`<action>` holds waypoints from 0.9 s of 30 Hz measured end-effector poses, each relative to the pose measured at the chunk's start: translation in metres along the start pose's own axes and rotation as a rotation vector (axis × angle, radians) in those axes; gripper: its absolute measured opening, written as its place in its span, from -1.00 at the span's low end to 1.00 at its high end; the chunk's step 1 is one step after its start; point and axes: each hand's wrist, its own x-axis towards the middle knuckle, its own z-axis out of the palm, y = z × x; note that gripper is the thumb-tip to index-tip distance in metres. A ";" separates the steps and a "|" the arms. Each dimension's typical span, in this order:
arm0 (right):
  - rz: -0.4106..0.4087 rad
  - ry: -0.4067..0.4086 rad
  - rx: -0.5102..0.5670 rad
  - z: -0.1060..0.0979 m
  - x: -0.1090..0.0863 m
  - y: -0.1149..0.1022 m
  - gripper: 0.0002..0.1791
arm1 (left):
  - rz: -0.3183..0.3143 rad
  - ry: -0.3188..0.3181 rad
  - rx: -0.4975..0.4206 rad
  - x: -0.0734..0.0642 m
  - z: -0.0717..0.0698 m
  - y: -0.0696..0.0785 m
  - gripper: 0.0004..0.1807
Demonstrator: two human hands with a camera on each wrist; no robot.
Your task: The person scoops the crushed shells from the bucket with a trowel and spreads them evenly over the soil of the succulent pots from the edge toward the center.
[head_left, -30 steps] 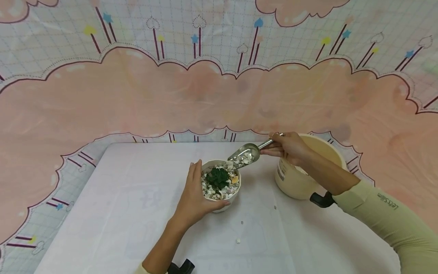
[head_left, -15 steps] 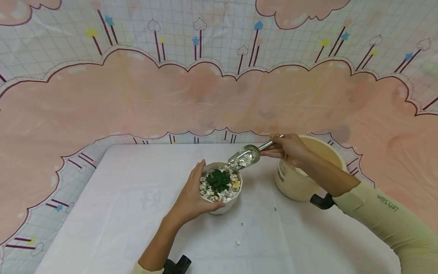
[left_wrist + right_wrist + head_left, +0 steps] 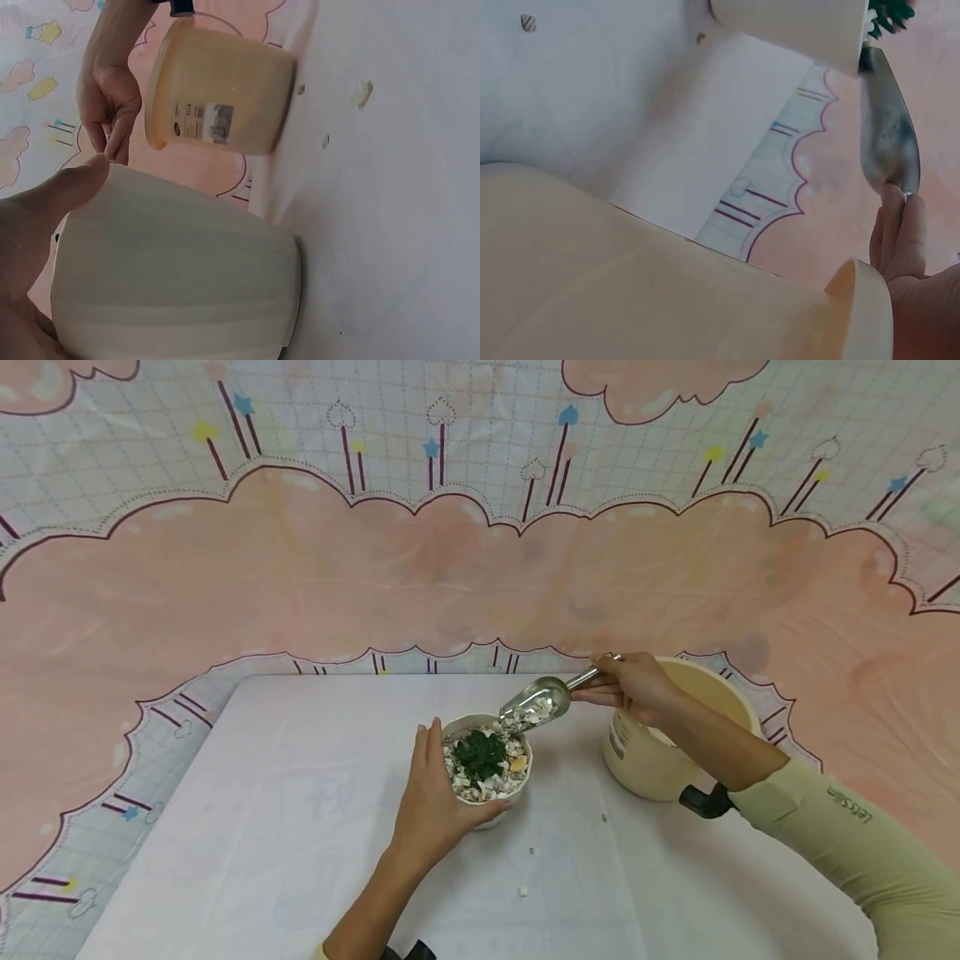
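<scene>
A white flowerpot (image 3: 517,795) holds a dark green succulent (image 3: 480,754) ringed by pale pebbles and chips, one of them yellow. My left hand (image 3: 431,814) grips the pot from its left side, fingers along the far wall and thumb (image 3: 75,184) at the near rim. At the pot's right rear rim lies the lip of a metal scoop (image 3: 553,687), tilted toward the plant and loaded with pale chips. Its handle is pinched by my right hand (image 3: 637,689); in the right wrist view the fingers (image 3: 904,232) meet the scoop's rear end.
A cream bucket (image 3: 637,764) with a label stands right of the pot, below my right forearm. Several small chips (image 3: 522,891) are scattered on the white table (image 3: 300,827). Behind it hangs a printed pink and white cloth (image 3: 360,577).
My left hand has shifted its hold around the pot, swinging left and then back right. The pot has moved slightly right and nearer in view. The scoop and right hand have stayed almost still.
</scene>
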 end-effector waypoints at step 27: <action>-0.025 0.004 0.001 0.000 0.002 0.000 -0.72 | 0.027 -0.047 -0.052 0.008 -0.001 -0.009 0.53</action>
